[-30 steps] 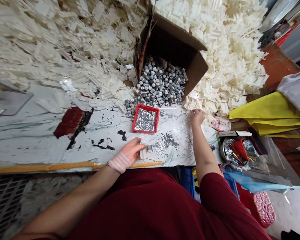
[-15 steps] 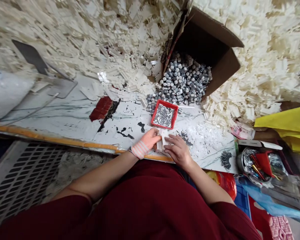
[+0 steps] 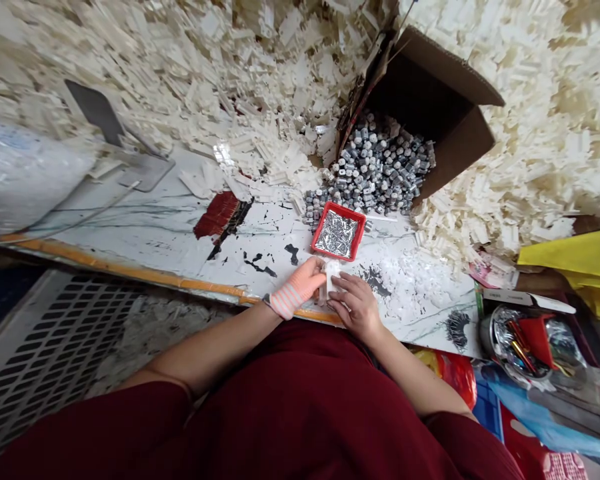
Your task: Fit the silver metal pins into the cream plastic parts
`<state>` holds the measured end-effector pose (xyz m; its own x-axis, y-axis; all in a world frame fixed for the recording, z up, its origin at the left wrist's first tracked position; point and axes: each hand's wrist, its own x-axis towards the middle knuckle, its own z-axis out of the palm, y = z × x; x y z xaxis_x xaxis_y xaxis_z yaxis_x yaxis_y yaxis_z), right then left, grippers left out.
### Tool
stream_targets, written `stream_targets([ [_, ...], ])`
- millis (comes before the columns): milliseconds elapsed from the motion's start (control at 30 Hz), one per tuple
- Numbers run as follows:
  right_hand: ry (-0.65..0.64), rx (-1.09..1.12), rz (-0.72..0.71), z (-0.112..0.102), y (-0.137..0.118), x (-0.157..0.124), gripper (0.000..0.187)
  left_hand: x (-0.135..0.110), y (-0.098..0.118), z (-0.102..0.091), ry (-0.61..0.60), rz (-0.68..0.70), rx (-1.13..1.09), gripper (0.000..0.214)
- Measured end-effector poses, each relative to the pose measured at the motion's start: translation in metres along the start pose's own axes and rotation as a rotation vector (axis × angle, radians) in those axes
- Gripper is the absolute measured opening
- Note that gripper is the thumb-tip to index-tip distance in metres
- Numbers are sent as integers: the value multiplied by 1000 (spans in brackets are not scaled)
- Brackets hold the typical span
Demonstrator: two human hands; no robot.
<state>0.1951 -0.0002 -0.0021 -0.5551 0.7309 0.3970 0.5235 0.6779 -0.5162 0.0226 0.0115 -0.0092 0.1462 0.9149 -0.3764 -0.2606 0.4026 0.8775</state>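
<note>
My left hand (image 3: 300, 287), in a pink striped glove, and my bare right hand (image 3: 356, 305) meet at the table's near edge. Both close on a small white plastic part (image 3: 331, 275) held between them. Just beyond it sits a red tray (image 3: 339, 233) filled with small metal pins. Behind the tray, grey metal pieces (image 3: 375, 170) spill out of a tipped cardboard box (image 3: 440, 100). A loose scatter of pins (image 3: 375, 279) lies right of my hands.
A huge heap of white plastic parts (image 3: 205, 73) covers the back of the table and the right side (image 3: 540, 153). A grey flat stand (image 3: 125, 143) lies at the left. A yellow sheet (image 3: 575, 260) and a round metal tin with red tools (image 3: 525, 340) sit right.
My right hand drew back from the pile at the right and joined the left hand on the white part. The view swung to the left, and the hands have barely moved in the last half second.
</note>
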Motion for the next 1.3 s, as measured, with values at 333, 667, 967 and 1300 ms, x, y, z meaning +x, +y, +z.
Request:
stream_targets([
  [333, 114, 173, 398, -17, 12, 26, 31, -7, 15, 7, -48, 108, 33, 39],
  [667, -259, 434, 405, -10, 13, 38, 48, -21, 13, 8, -48, 266, 472, 29],
  [967, -388, -116, 184, -27, 8, 42, 49, -8, -1, -3, -1, 312, 79, 51],
  [1300, -147, -112, -10, -24, -3, 38, 44, -10, -4, -8, -127, 388, -125, 50],
])
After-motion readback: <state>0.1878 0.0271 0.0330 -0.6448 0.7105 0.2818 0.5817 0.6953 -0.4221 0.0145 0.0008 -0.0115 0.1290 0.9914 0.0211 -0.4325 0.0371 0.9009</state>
